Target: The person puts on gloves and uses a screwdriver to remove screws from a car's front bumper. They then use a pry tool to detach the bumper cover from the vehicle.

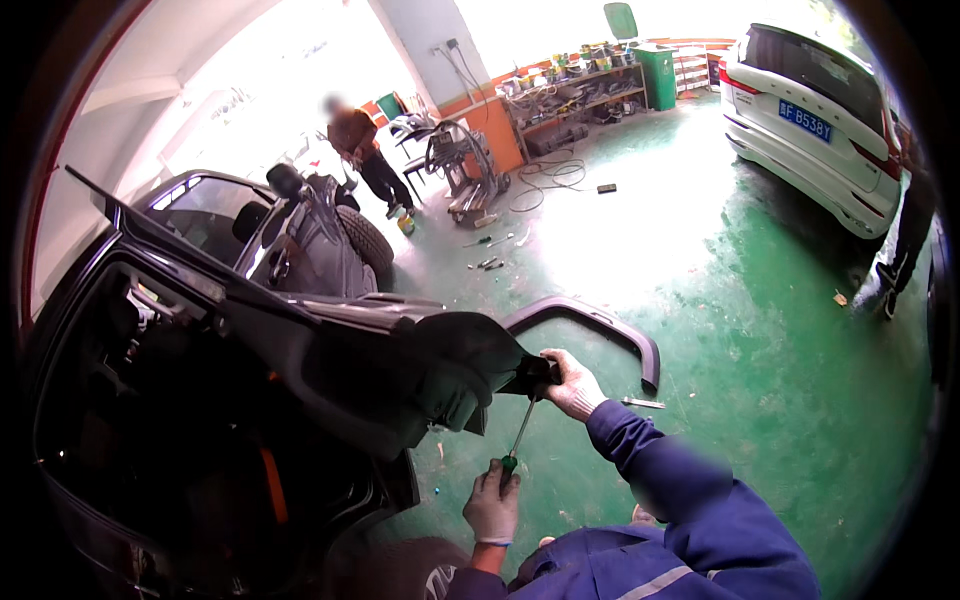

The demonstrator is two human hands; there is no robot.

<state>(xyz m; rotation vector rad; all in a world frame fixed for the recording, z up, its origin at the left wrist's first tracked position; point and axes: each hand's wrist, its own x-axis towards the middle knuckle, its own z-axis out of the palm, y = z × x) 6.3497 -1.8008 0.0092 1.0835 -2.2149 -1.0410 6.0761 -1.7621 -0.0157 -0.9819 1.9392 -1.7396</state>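
Observation:
My gloved left hand (492, 510) is wrapped round the green handle of a screwdriver (521, 428). Its long metal shaft points up toward a dark part (535, 375) at the end of the black car's body panel (370, 370). On that same dark part, my gloved right hand (572, 385) has its fingers closed at the edge. The exact spot where the screwdriver's tip meets the part is too dark to make out. The black car (80, 350) stands open on my left, its inside mostly in shadow.
On the green floor lie a curved dark trim piece (630, 335), a thin flat tool (643, 403) and several small tools (487, 263). A removed-looking wheel (365, 240), a person (358, 150), a workbench (585, 95), a green bin (657, 78) and a white car (810, 130) are farther off.

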